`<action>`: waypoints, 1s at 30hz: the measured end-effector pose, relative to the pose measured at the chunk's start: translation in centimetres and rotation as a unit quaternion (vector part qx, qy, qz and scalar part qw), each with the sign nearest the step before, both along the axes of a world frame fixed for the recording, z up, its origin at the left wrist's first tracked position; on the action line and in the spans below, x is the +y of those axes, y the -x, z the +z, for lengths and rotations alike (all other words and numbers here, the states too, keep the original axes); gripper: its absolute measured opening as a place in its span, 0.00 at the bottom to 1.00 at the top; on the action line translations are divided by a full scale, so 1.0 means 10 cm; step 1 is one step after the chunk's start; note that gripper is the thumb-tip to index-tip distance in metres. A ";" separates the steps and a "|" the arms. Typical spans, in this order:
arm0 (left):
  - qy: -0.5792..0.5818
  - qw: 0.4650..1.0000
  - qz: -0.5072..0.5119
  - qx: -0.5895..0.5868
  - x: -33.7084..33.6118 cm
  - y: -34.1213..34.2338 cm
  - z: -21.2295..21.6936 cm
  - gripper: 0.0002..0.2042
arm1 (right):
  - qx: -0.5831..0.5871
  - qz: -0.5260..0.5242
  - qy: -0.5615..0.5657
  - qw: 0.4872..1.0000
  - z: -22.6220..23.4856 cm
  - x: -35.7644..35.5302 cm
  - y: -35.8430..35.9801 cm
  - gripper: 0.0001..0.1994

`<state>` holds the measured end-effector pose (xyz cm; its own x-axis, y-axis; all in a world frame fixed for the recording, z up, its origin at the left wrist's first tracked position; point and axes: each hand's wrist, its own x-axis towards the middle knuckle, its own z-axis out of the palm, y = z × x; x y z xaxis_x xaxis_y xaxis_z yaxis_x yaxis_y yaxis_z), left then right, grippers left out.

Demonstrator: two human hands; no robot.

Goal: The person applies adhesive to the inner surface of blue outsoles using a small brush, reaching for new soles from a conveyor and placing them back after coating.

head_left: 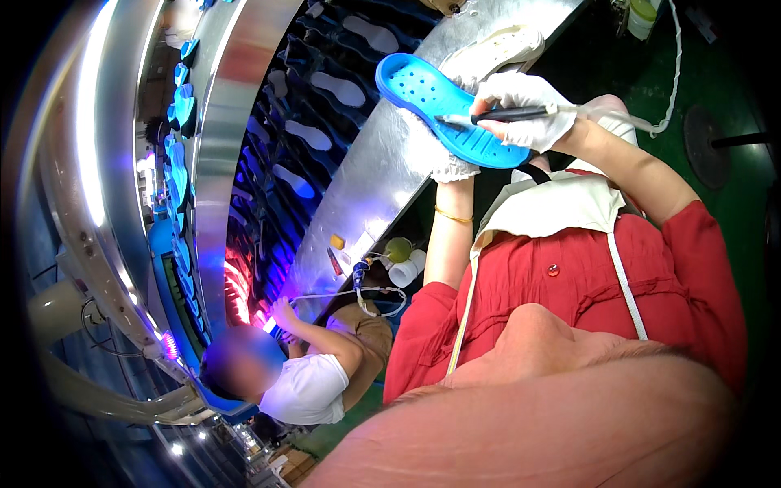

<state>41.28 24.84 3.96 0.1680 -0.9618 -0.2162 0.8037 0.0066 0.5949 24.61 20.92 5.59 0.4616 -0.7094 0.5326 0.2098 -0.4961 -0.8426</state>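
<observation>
A blue shoe sole [409, 88], pierced with small holes toward one end, is held tilted above the metal ledge. My left hand [452, 166], in a white glove, supports it from below; most of those fingers are hidden behind the sole. In my gloved right hand [529, 106] is a brush [514, 115] with a black handle, its bristles touching the sole's inner face. A clear tube trails from the brush's back end. Just beyond my right hand, a white shoe piece [504, 50] rests on the ledge.
Along the metal ledge [358, 163] runs a dark conveyor [293, 98] carrying several pale soles. Blue shoe parts [181, 106] line an upper rack. A co-worker [305, 382] sits at lower left, near a white cup [403, 275] and hose. A black round stand [706, 146] is at right.
</observation>
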 end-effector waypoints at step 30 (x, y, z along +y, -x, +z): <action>0.098 0.986 0.019 0.137 -0.05 -0.15 -0.04 0.35 | -0.025 0.135 -0.218 0.966 0.00 0.28 -0.12 0.05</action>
